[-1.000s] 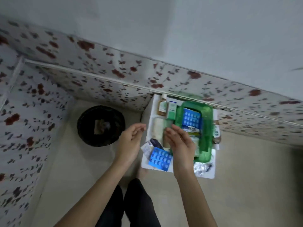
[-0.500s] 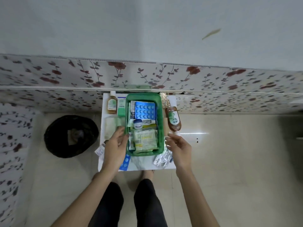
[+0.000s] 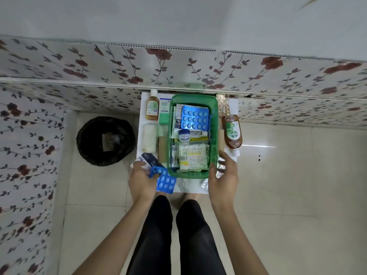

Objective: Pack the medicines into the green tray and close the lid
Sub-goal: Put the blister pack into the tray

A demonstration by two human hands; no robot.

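Note:
The green tray (image 3: 214,133) stands in the middle of a small white table (image 3: 233,103). Inside it are a blue blister pack (image 3: 194,120), a small jar (image 3: 184,135), a pack of cotton swabs (image 3: 192,153) and boxes. My left hand (image 3: 141,180) is at the tray's near left corner, its thumb pressed on a blue blister strip (image 3: 166,181) that it grips. My right hand (image 3: 225,176) is at the near right corner, fingers curled around a silver foil strip (image 3: 220,167). No lid is in sight.
Left of the tray lie a brown bottle (image 3: 152,109), a green-white box (image 3: 164,114), a white roll (image 3: 150,140) and a dark box (image 3: 149,157). To the right are a Dettol bottle (image 3: 232,133) and a gold strip (image 3: 223,105). A black bin (image 3: 105,140) stands on the floor.
The view swung to face the table squarely. My left hand came down onto the blue strip and took hold of it. My right hand moved onto the foil strips.

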